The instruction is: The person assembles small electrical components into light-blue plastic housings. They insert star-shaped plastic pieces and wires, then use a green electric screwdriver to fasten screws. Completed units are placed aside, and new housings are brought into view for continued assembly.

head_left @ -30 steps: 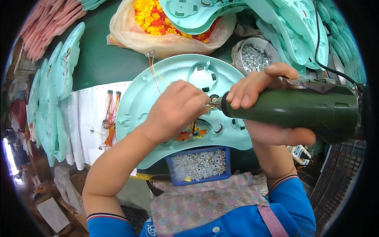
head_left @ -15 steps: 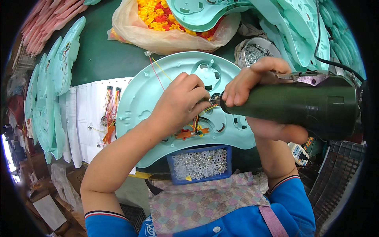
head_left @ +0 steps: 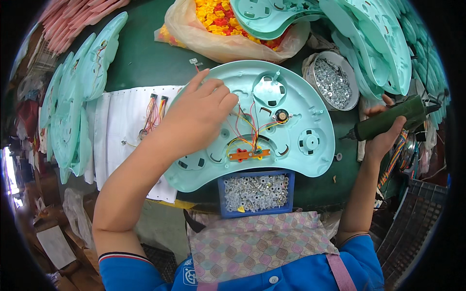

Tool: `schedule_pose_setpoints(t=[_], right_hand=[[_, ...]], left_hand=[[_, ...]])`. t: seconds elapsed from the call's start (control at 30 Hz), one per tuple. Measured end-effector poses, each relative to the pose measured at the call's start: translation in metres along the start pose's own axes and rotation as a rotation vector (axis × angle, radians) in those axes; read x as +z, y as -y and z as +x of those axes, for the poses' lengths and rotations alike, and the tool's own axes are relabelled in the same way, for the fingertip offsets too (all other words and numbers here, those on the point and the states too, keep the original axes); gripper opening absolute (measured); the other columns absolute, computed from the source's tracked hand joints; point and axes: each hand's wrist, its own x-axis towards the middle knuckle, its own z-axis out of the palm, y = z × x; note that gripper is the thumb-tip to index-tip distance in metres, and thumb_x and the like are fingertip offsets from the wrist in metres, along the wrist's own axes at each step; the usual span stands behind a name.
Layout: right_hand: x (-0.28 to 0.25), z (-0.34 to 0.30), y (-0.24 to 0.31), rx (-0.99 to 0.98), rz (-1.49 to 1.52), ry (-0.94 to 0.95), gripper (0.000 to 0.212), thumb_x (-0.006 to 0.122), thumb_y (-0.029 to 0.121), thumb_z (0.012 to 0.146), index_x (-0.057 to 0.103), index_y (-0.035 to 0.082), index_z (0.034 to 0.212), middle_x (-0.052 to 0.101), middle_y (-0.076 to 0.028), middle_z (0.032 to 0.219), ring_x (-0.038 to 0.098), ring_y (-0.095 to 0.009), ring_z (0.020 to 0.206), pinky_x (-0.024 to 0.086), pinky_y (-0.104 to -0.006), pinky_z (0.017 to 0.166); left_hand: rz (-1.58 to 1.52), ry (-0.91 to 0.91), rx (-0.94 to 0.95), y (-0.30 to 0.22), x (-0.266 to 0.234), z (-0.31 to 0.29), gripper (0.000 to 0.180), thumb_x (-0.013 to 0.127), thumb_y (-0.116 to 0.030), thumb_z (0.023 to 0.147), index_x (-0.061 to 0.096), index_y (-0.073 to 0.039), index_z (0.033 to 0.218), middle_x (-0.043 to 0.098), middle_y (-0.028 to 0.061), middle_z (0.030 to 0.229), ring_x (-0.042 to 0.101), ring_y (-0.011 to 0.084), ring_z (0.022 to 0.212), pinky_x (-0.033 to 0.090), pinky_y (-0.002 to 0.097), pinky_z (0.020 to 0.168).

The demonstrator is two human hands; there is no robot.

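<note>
My right hand [head_left: 383, 126] is wrapped round a dark green electric screwdriver [head_left: 395, 119], whose tip points left, beyond the right end of a teal plastic shell [head_left: 310, 106]. Over the shell's upper left edge is my left hand [head_left: 206, 104], palm down with fingers apart; no held thing shows. Just past its fingers lies a small white part on a red wire [head_left: 195, 62]. Inside the shell are a round black speaker-like part [head_left: 281, 115] and an orange board [head_left: 249, 154], with red and yellow wires between them. My left hand hides part of the shell's left side.
A blue tray [head_left: 221, 196] of small screws and washers stands in front of the shell. Behind it are a bag [head_left: 179, 24] of yellow and red pieces and a metal bowl [head_left: 356, 92] of screws. Teal shells [head_left: 68, 116] stand at left; wired parts [head_left: 154, 114] lie on white paper.
My right hand has carried the screwdriver from the shell's middle out to the right and lower. My left hand has moved up and left from the round black part, which now shows.
</note>
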Motion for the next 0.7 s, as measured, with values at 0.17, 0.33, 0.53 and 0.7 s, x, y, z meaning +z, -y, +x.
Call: schedule_pose_setpoints(t=[0.17, 0.33, 0.53, 0.7], right_hand=[[0.024, 0.0, 0.015, -0.856, -0.77, -0.454, 0.048, 0.062, 0.02, 0.102, 0.045, -0.008, 0.137, 0.058, -0.017, 0.129, 0.057, -0.025, 0.12, 0.043, -0.0405, 0.108], [0.114, -0.076, 0.047, -0.575, -0.7, 0.661, 0.044, 0.081, 0.029, 0.081, 0.068, 0.003, 0.114, 0.063, -0.014, 0.119, 0.054, -0.034, 0.12, 0.039, -0.0456, 0.107], [0.156, -0.104, 0.042, -0.635, -0.963, 0.946, 0.042, 0.085, 0.035, 0.072, 0.066, 0.006, 0.095, 0.056, -0.009, 0.101, 0.051, -0.031, 0.101, 0.04, -0.0462, 0.099], [0.156, -0.095, 0.034, -0.562, -0.632, 1.108, 0.031, 0.083, 0.028, 0.075, 0.067, 0.007, 0.092, 0.059, -0.009, 0.099, 0.053, -0.029, 0.098, 0.042, -0.0439, 0.091]], left_hand=[[0.031, 0.194, -0.203, -0.017, -0.007, -0.015, 0.022, 0.067, -0.012, 0.082, 0.058, -0.007, 0.101, 0.065, 0.0082, 0.086, 0.068, 0.0297, 0.094, 0.055, 0.0426, 0.08], [-0.238, 0.433, -0.372, -0.046, -0.02, -0.018, 0.019, 0.066, -0.018, 0.09, 0.059, -0.003, 0.1, 0.069, 0.0187, 0.082, 0.069, 0.0408, 0.077, 0.055, 0.0499, 0.068], [-0.433, 0.388, -0.493, -0.041, -0.021, -0.029, 0.027, 0.058, -0.025, 0.101, 0.062, 0.001, 0.093, 0.068, 0.0237, 0.082, 0.067, 0.0443, 0.08, 0.052, 0.0523, 0.072], [-0.732, 0.065, -0.573, -0.053, 0.001, -0.017, 0.045, 0.046, -0.032, 0.107, 0.066, 0.005, 0.089, 0.066, 0.0256, 0.08, 0.066, 0.0458, 0.079, 0.051, 0.05, 0.073]])
